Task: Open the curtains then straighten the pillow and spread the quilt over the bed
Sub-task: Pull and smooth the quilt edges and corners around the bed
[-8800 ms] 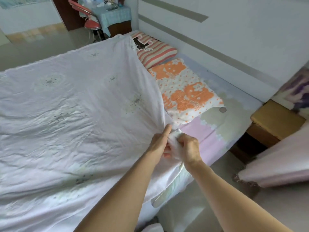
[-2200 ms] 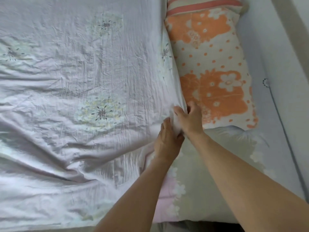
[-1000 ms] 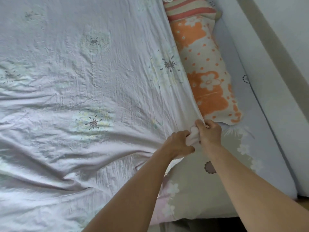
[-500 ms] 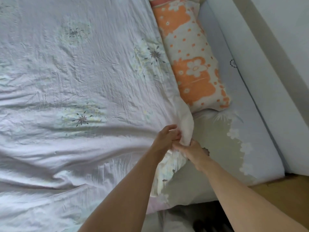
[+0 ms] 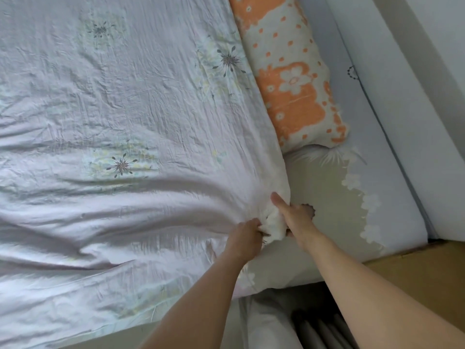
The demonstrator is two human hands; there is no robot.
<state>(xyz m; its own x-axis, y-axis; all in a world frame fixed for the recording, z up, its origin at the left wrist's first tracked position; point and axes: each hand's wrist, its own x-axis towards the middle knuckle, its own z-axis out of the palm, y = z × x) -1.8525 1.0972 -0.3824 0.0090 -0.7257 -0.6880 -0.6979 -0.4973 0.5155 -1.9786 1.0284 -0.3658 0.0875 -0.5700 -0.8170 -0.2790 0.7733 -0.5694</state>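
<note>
The bed [image 5: 392, 197] fills most of the view, its grey-green and pale blue flowered sheet bare along the right side. My quilt [image 5: 125, 122], pale pink with dark starburst flowers, lies spread over the left and centre of the bed, creased, with long folds running toward its near right corner. The pillow [image 5: 294, 79], orange and cream with flowers and dots, lies lengthwise on the far right of the bed, its left edge tucked under the quilt's right edge. A grey padded headboard [image 5: 402, 96] runs along the right of the bed, touching it. A wooden surface [image 5: 415, 268] shows at near right, just beside the bed's corner. My left hand [image 5: 245, 238] grips the bunched quilt corner, fingers curled into the cloth. My right hand [image 5: 295, 216] holds the same bunch from the right, thumb stretched up along the fabric, fingers wrapped beneath it.
</note>
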